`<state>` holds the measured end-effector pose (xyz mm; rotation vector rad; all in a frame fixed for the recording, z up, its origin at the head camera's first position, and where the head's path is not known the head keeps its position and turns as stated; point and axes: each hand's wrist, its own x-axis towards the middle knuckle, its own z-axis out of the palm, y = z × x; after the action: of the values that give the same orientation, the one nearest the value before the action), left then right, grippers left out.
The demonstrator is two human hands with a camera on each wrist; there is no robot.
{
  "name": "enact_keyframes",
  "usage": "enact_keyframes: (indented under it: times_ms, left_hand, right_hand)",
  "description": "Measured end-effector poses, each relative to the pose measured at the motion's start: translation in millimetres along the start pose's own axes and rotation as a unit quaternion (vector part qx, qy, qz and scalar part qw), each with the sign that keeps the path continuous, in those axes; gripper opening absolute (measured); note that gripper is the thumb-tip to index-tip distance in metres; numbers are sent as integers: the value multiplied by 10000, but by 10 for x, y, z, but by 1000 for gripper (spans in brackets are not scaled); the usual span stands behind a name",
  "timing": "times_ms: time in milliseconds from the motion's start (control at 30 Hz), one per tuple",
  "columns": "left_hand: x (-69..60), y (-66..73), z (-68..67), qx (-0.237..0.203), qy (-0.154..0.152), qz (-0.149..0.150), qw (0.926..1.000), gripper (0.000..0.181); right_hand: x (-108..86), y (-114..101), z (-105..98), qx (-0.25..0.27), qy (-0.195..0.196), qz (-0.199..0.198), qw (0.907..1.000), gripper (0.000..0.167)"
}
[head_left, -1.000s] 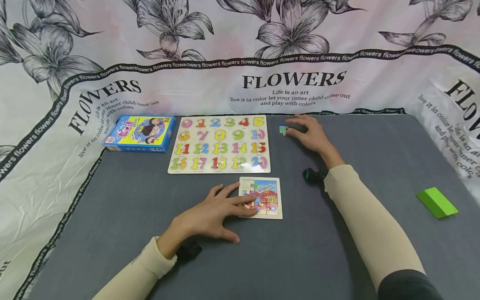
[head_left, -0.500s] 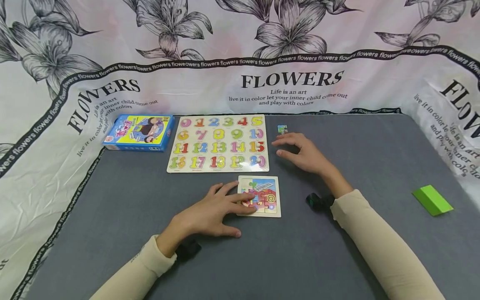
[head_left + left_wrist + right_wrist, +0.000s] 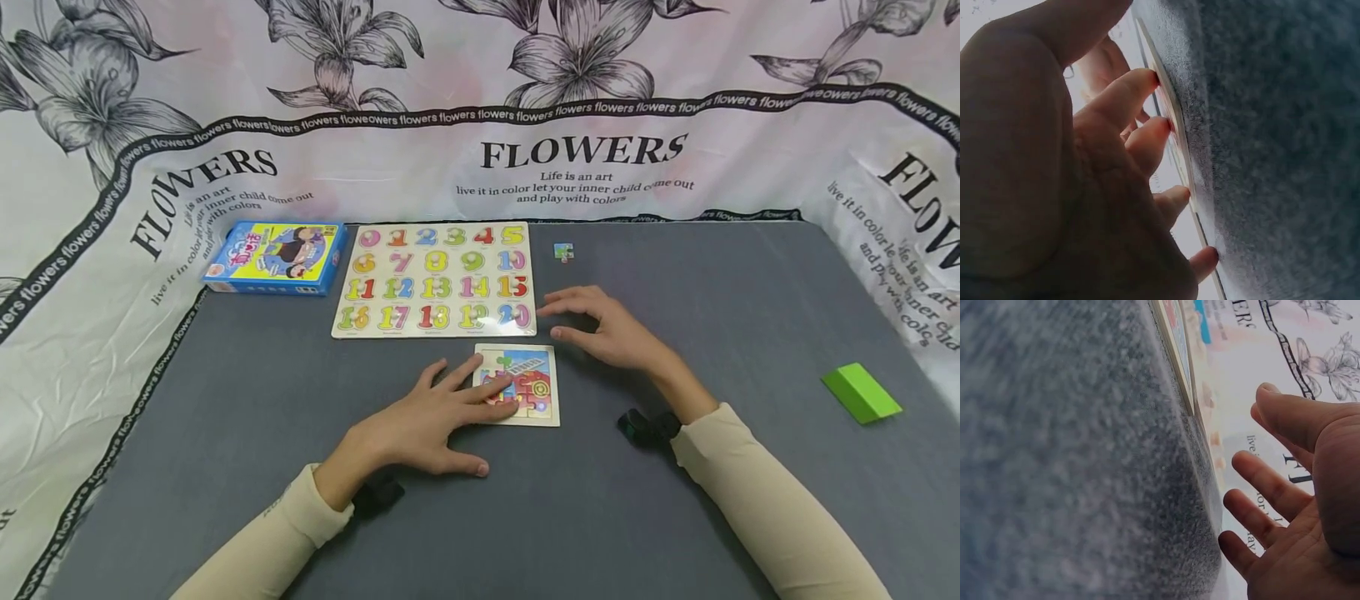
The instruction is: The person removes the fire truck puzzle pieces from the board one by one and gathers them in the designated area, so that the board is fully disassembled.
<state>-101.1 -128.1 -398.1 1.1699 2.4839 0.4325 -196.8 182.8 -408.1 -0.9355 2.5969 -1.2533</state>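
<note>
A small framed jigsaw puzzle (image 3: 536,387) with a red vehicle and a ladder lies on the grey table. My left hand (image 3: 427,421) rests on its left side with spread fingers; in the left wrist view several fingertips (image 3: 1147,78) touch the board. Just right of the puzzle, my right hand (image 3: 618,329) hovers with loosely bent fingers and holds nothing. The right wrist view shows the right hand's fingers (image 3: 1272,481) apart from the puzzle's corner. Behind them a small blue-green jigsaw piece (image 3: 563,252) lies alone. The left hand covers part of the picture.
A number board (image 3: 437,281) with colourful numerals lies behind the puzzle. To its left is a blue and yellow box (image 3: 276,258). A green block (image 3: 862,393) sits at the far right. Flower-printed cloth (image 3: 585,158) rises along the table's back edge.
My right hand has left the small jigsaw piece at the back and moved towards me, near the puzzle. The piece stays on the table. My left hand keeps its place on the puzzle.
</note>
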Motion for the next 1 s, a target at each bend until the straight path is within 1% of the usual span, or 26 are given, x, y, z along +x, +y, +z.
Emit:
enact_keyframes:
  times_ms: [100,200,400,600,700,1000]
  left_hand:
    - [-11,3,17,-33,-84,14,10000,82]
    - [-12,-2,36,-10,-90,36,10000,84]
    - [-17,-6,47,51,-95,96,9999,90]
    - [-19,-13,45,16,-151,38,9999,93]
    - [-18,-22,43,-36,-167,50,9998,94]
    - [-16,-36,51,-152,-267,41,9995,94]
  right_hand:
    - [-16,-6,5,-31,-48,6,10000,34]
    - [-29,-16,20,-48,-107,-15,9999,34]
    - [-30,-79,111,23,-186,-273,9995,34]
    - [-18,-164,243,-131,-474,-498,9975,33]
    - [-9,-187,284,-219,-527,-501,9971,32]
    - [-19,-188,328,-209,-560,-397,9974,32]
